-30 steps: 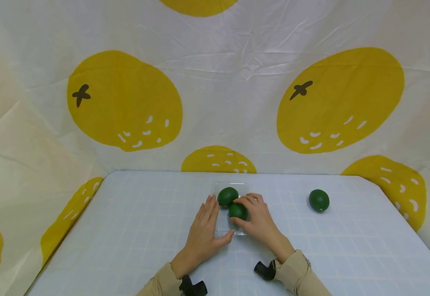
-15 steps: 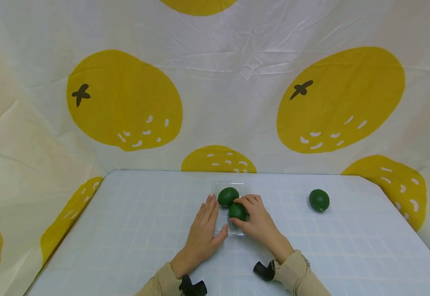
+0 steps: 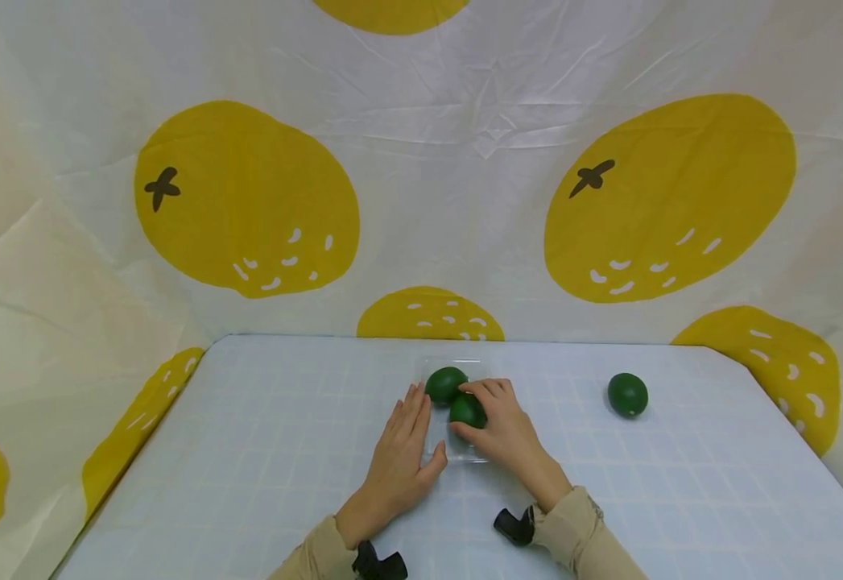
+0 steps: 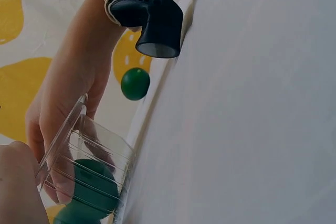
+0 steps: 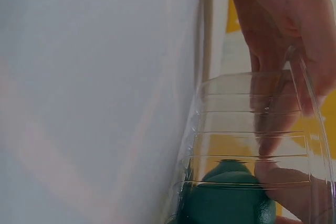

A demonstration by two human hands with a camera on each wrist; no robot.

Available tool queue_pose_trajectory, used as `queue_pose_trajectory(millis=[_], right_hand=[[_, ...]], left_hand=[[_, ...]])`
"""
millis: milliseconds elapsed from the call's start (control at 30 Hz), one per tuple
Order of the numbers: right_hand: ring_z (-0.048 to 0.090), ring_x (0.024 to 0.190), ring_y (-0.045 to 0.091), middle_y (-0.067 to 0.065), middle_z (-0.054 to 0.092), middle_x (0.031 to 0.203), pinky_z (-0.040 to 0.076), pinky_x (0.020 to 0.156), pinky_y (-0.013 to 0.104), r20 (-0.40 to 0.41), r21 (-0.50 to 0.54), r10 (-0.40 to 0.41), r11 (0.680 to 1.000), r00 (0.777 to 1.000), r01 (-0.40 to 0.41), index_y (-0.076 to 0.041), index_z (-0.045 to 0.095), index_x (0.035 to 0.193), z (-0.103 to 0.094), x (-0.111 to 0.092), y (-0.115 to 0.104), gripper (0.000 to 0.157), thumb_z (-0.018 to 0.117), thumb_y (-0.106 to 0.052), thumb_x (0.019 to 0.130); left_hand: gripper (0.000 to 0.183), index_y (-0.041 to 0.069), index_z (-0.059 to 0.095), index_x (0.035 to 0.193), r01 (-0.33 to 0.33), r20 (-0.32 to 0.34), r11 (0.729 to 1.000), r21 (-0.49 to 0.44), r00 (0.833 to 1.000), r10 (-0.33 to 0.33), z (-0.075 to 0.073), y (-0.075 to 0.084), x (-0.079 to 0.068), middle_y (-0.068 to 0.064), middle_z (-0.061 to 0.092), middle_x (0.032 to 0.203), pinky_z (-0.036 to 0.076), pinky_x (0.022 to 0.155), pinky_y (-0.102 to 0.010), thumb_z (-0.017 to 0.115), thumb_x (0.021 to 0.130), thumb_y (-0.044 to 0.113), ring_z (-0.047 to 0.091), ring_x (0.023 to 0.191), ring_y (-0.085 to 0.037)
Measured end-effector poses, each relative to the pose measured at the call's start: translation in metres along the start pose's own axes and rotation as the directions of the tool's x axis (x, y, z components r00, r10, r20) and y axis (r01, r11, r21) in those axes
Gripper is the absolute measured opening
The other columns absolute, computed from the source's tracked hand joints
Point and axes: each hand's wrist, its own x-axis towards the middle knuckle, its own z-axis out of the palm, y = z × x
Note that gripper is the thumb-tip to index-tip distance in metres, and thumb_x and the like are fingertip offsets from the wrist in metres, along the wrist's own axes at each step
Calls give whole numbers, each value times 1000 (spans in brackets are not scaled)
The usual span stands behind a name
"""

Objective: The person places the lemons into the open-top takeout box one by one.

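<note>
A clear plastic box point(image 3: 434, 443) with ribbed walls stands at the middle of the table, with two dark green, round to oval fruits in it. My right hand point(image 3: 502, 427) reaches over the box's right side and holds the nearer green fruit point(image 3: 468, 411) between thumb and fingers. Touching it from behind is the farther green fruit point(image 3: 446, 385). Along the box's left side, my left hand point(image 3: 395, 463) lies with its fingers straight and together, thumb spread toward the near edge. Through the clear wall point(image 5: 252, 124), the right wrist view shows both fruits low in the box.
A third green fruit point(image 3: 627, 395) lies on the table to the right, apart from the box. The table carries a pale checked cloth point(image 3: 262, 451). Behind it hangs a white curtain point(image 3: 450, 201) printed with yellow fruit shapes.
The left thumb has drawn in slightly toward the left fingers. The right hand keeps its hold on the nearer green fruit, and the fruits stay in place.
</note>
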Motion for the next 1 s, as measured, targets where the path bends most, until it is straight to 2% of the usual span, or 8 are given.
queue_pose_trajectory(millis=[533, 600, 667, 733, 833, 1000], right_hand=[[46, 109, 18, -1, 59, 113, 52, 81, 42, -31, -13, -42, 999, 999, 42, -15, 66, 109, 0, -2, 2, 39, 75, -36, 78], [48, 107, 17, -2, 60, 112, 53, 79, 40, -63, -11, -64, 998, 996, 63, -16, 66, 108, 0, -2, 3, 38, 75, -36, 78], [51, 104, 15, -3, 61, 109, 53, 74, 36, -129, -13, -93, 996, 987, 92, -16, 67, 106, -1, -1, 6, 36, 75, -36, 78], [54, 98, 14, -3, 63, 104, 53, 69, 33, -230, -1, -119, 992, 966, 123, -14, 68, 103, -4, 1, 11, 33, 75, -33, 77], [57, 88, 15, 0, 66, 95, 52, 62, 32, -393, 22, -150, 985, 907, 172, -11, 69, 98, -13, 4, 22, 27, 77, -25, 76], [59, 79, 21, 4, 68, 89, 46, 69, 26, -553, 50, -146, 977, 820, 207, -5, 71, 93, -31, 6, 52, 21, 76, -13, 74]], left_hand=[[64, -11, 43, 134, 4, -20, 1000, -15, 1000, -5, 2, -3, -2, -20, 29, 149, 28, 108, -51, 53, 87, 31, 28, 138, -34], [64, -11, 43, 134, 2, -28, 1000, -18, 1000, -2, 3, -3, -1, -20, 30, 149, 28, 108, -51, 54, 87, 30, 29, 137, -34], [63, -11, 43, 134, 0, -33, 1000, -18, 999, -1, 3, -3, -1, -20, 30, 149, 29, 108, -51, 54, 87, 30, 29, 137, -34], [63, -11, 44, 133, -4, -37, 1000, -20, 999, 4, 3, -4, -1, -20, 30, 149, 29, 107, -52, 53, 86, 30, 29, 137, -34], [63, -11, 43, 134, -13, -41, 1000, -21, 999, 12, 4, -4, -1, -21, 31, 148, 29, 107, -52, 53, 87, 30, 29, 137, -34], [63, -11, 43, 134, -15, -37, 1000, -27, 999, 14, 3, -4, 0, -18, 26, 151, 28, 108, -51, 53, 87, 30, 28, 138, -34]])
